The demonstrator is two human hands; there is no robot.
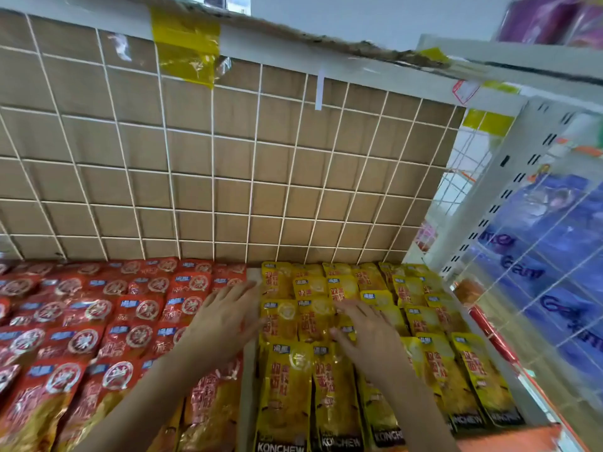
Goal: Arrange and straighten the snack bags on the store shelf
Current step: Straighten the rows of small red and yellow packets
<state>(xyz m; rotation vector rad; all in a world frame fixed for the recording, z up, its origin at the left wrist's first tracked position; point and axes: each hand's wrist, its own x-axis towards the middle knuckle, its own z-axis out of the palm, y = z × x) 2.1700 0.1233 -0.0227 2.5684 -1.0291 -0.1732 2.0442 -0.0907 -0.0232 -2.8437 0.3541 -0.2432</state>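
Yellow snack bags lie in overlapping rows on the right part of the shelf. Red snack bags fill the left part. A pale divider strip runs between the two colours. My left hand lies flat with fingers spread on the red bags right beside the divider. Resting flat on the yellow bags in the middle rows is my right hand, fingers spread, gripping nothing.
A white wire grid backed with brown cardboard rises behind the bags. On the right stands a white slotted upright, with a wire panel and blue packages behind it. Yellow tape sticks to the upper shelf edge.
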